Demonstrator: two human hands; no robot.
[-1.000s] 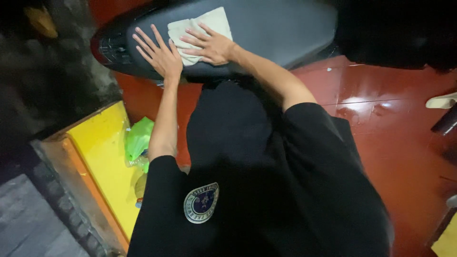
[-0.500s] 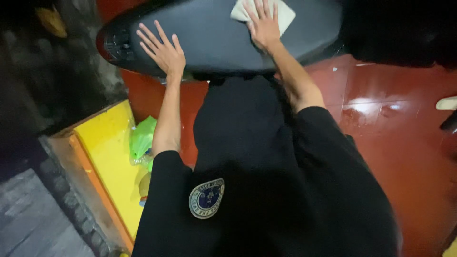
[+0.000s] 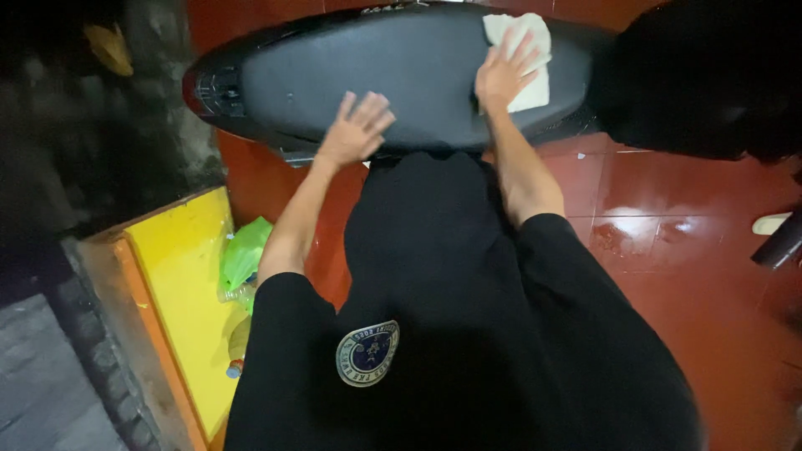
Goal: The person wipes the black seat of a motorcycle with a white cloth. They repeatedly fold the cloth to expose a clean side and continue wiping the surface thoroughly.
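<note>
Right hand [image 3: 501, 75] flat (fingers spread) on cloth [image 3: 530, 58].

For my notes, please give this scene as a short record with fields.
seat: black motorbike seat, lying across the top of the view
left hand: flat on the seat's near edge, empty
right hand: pressing a white cloth on the seat
floor: red glossy tiles
beside: yellow board, green bag on it
</note>
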